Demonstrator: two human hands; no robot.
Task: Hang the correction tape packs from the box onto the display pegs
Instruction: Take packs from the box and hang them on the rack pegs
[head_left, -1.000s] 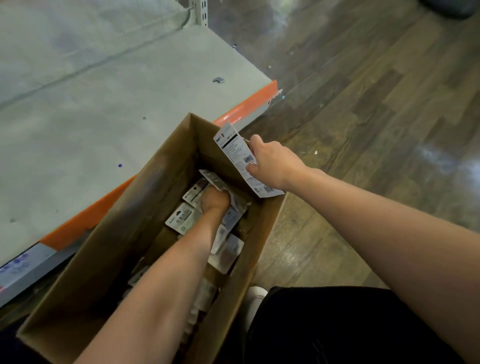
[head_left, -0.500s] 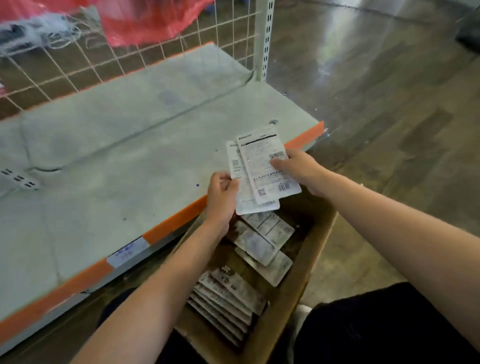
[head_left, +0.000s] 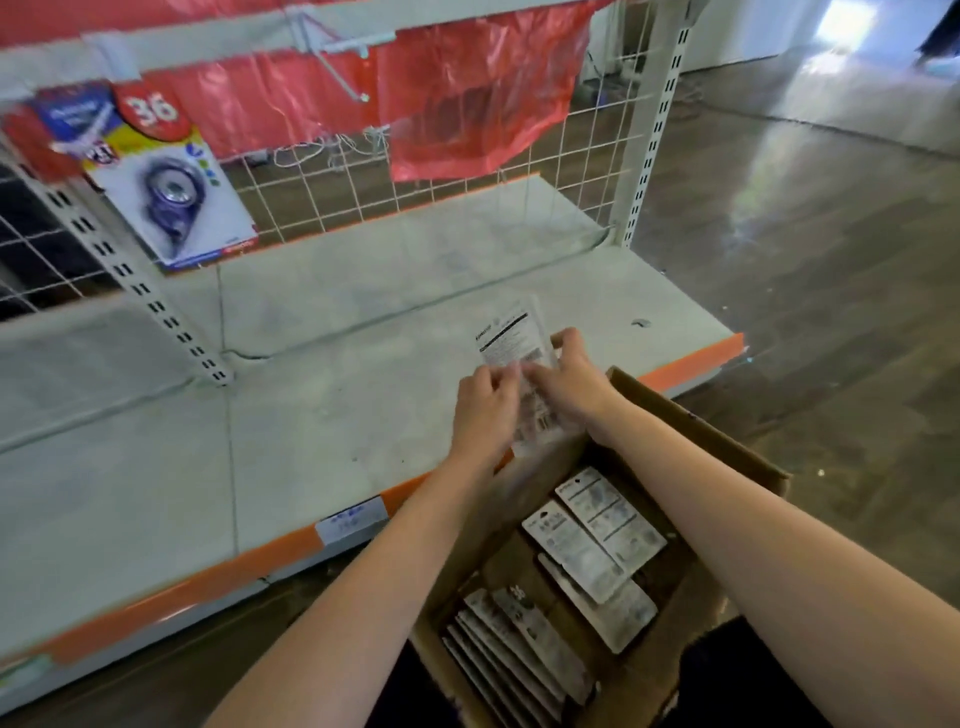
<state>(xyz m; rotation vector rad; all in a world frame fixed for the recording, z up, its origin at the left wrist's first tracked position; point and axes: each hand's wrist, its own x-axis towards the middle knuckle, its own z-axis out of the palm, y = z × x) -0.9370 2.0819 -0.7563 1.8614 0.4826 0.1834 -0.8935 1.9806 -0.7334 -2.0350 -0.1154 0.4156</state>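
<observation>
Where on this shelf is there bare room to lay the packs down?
The shelf is bare between the slotted upright and the hands, and behind them to the wire grid. Crowded: the box, full of packs, and the spot where both hands hold packs.

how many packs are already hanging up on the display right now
1: a single pack hangs at the upper left of the wire grid. The peg above centre is bare. More could hang out of frame to the left.

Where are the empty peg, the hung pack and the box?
empty peg (head_left: 340, 73), head view, middle of its bare rod.
hung pack (head_left: 171, 195), head view, on the tape dispenser.
box (head_left: 727, 441), head view, right wall's top edge.
</observation>
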